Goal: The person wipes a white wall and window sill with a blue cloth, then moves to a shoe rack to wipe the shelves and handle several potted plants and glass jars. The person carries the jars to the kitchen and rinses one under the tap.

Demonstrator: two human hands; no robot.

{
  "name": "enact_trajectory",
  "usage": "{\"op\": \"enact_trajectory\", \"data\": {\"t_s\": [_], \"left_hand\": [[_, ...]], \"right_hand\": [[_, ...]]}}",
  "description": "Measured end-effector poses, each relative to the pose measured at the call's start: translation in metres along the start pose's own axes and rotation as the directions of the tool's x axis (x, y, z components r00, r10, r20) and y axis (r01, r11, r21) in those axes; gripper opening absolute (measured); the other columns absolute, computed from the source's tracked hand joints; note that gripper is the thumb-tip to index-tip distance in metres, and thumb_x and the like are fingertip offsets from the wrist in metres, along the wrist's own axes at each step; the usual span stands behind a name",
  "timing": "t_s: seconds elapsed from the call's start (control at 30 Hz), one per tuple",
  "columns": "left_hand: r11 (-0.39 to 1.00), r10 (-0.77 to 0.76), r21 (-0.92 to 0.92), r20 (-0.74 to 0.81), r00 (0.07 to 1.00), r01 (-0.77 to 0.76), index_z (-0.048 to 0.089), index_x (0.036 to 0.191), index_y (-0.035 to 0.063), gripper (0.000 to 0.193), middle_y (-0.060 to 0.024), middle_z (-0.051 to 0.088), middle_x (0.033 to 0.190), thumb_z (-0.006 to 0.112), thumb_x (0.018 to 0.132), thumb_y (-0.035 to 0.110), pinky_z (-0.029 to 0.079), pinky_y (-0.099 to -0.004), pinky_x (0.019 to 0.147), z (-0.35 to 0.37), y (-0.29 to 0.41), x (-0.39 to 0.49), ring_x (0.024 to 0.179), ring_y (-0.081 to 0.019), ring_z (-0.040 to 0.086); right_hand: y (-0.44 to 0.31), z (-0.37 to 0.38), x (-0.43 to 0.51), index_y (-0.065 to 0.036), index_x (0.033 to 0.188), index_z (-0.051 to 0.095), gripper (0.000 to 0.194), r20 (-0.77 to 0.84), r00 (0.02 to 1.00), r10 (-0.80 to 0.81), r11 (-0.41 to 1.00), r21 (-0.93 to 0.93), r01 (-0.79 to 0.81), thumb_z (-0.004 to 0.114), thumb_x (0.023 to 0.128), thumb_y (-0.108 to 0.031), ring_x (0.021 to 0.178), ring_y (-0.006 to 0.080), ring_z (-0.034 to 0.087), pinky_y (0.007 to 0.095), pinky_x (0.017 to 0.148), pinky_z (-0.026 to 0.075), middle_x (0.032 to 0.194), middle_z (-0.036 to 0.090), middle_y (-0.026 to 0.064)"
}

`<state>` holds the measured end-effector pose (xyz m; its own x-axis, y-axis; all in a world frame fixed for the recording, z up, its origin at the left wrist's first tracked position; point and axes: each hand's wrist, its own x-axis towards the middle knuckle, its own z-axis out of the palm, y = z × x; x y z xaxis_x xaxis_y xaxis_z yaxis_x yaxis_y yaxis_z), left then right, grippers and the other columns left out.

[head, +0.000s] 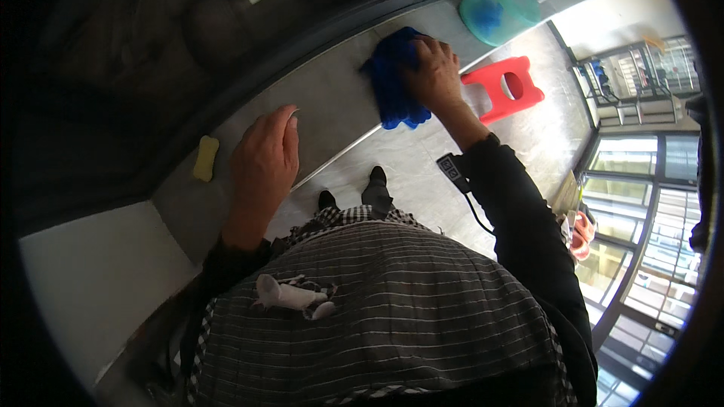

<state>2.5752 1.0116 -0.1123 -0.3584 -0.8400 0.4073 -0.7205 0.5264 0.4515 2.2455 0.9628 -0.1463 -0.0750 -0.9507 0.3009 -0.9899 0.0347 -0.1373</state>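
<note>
My right hand [434, 74] presses on a bunched blue cloth [396, 87], which lies over the grey stone sill [334, 96] and reaches its front edge. My left hand [266, 161] hovers over or rests near the left part of the sill; whether it touches the surface cannot be told. Its thumb lies close to the fingers, and nothing shows in it. To the left of that hand, a yellow sponge [206, 159] lies on the sill near the dark window frame.
A translucent green bucket [499, 8] with something blue inside stands at the sill's right end. Beside the sill, on the tiled floor, is a red plastic stool [509, 89]. A dark glass window [169, 39] runs behind the sill; a white wall [102, 277] bounds the left.
</note>
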Motion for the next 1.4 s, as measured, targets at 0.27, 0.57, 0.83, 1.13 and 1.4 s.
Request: {"op": "enact_trajectory", "data": {"t_s": [0.27,0.57,0.83,1.13,1.4], "left_hand": [[0.967,-0.136,0.230,0.118,0.984,0.106,0.055,0.133,0.0069,0.038,-0.0134,0.062,0.096,0.061,0.095,0.010,0.054,-0.0418,0.072,-0.028,-0.036,-0.034,0.085,-0.0309,0.065],[0.784,-0.513,0.306,-0.168,0.842,0.539,0.054,0.132,0.0020,0.040,-0.0216,0.061,0.108,0.060,0.098,0.024,0.052,-0.0468,0.082,-0.074,-0.054,-0.088,0.100,-0.0372,0.062],[0.558,-0.196,0.762,-0.265,0.944,0.329,0.053,0.141,0.0144,0.046,-0.0225,0.045,0.138,0.061,0.097,0.023,0.039,-0.0570,0.103,-0.084,-0.059,-0.101,0.127,-0.0395,0.046],[0.919,0.335,-0.239,0.052,0.941,-0.314,0.035,0.147,-0.0088,0.085,-0.0325,0.030,0.153,0.064,0.093,0.050,0.024,-0.0577,0.118,0.071,0.092,0.019,0.143,-0.0476,0.029],[0.883,0.449,-0.053,0.383,0.808,-0.466,0.020,0.151,-0.0134,0.105,-0.0350,0.023,0.157,0.047,0.093,0.070,0.011,-0.0541,0.123,0.098,0.066,0.044,0.149,-0.0473,0.018]], "right_hand": [[0.009,0.008,0.013,-0.006,0.133,0.055,0.056,0.114,0.993,0.042,0.998,-0.040,-0.038,0.075,0.084,-0.027,0.123,0.0366,0.054,0.0497,0.106,0.041,0.130,0.059,0.0188],[0.031,0.026,0.017,-0.008,0.138,0.049,0.058,0.002,1.000,-0.009,0.992,-0.125,0.010,0.070,0.087,-0.025,0.126,0.0373,0.050,0.0523,0.105,0.041,0.137,0.055,0.0136],[0.037,0.024,0.026,-0.006,0.111,0.064,0.042,0.010,0.997,-0.071,0.995,0.070,0.070,0.077,0.074,-0.021,0.106,0.0392,0.062,0.0506,0.090,0.050,0.111,0.067,0.0175],[0.020,0.002,0.035,-0.005,0.123,0.064,0.047,-0.067,0.996,-0.066,0.998,0.010,0.067,0.069,0.085,-0.032,0.117,0.0398,0.059,0.0485,0.101,0.047,0.124,0.066,0.0198],[0.014,-0.040,-0.030,-0.006,0.112,0.067,0.040,0.004,0.997,-0.082,0.973,0.216,0.079,0.074,0.080,-0.029,0.111,0.0363,0.062,0.0485,0.096,0.048,0.114,0.069,0.0168]]}}
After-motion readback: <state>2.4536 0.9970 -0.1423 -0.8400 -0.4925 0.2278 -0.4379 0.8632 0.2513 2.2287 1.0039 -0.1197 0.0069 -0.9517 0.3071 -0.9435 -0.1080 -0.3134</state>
